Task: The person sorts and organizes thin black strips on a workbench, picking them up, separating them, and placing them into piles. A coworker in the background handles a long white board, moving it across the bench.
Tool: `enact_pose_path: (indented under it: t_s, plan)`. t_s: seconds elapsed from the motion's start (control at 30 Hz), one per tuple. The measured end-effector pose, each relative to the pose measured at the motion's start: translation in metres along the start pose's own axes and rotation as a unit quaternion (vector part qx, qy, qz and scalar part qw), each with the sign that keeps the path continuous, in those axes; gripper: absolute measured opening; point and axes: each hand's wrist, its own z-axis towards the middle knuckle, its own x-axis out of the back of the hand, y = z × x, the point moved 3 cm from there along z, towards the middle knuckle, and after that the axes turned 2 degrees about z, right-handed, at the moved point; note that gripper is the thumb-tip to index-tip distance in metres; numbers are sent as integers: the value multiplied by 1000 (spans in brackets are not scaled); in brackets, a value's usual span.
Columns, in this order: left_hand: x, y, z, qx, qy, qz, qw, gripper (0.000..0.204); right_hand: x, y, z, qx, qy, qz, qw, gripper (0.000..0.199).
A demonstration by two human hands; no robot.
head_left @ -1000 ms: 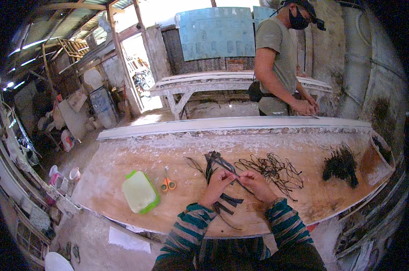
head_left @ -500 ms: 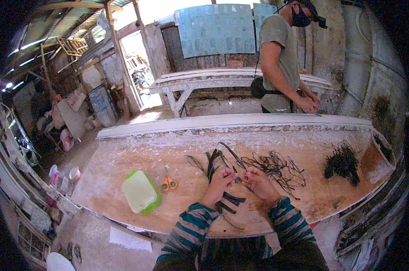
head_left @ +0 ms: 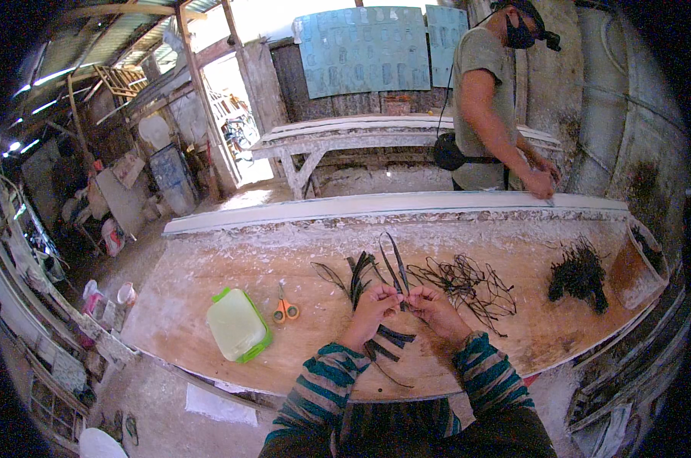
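Note:
Over the middle of the wooden table (head_left: 185, 305), my left hand (head_left: 374, 313) and my right hand (head_left: 438, 311) meet fingertip to fingertip. Both pinch a thin flat black strip (head_left: 392, 256), bent into a narrow upright loop that stands beyond my fingers. What exactly the fingertips do at its ends is too small to tell. Beneath and beside my left hand lies a bundle of similar black strips (head_left: 357, 278), with cut ends (head_left: 395, 336) showing below the hand. Right of my right hand spreads a loose tangle of thin black cords (head_left: 467, 286).
Orange-handled scissors (head_left: 286, 311) and a green-rimmed plastic container (head_left: 238, 324) lie to the left. A dark bunch of cords (head_left: 578, 278) sits at right, beside a tipped bucket (head_left: 639, 267). Across the table, a masked person (head_left: 486, 107) works at a long white board (head_left: 391, 208).
The black strip, earlier slanting as a single length, now forms a loop, and my fingertips have come closer together. The other person has shifted right along the white board.

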Motion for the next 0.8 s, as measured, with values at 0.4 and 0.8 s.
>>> enact_pose_path:
  t_s: [0.4,0.8]
  plan:
    - [-2,-6,1,6,-25,-39,999,15,-1,-1,-2,34,-19,-30,999,5]
    - [-6,-1,-1,-3,-19,3,1000,18,-2,-6,0,103,7,-163,981,7]
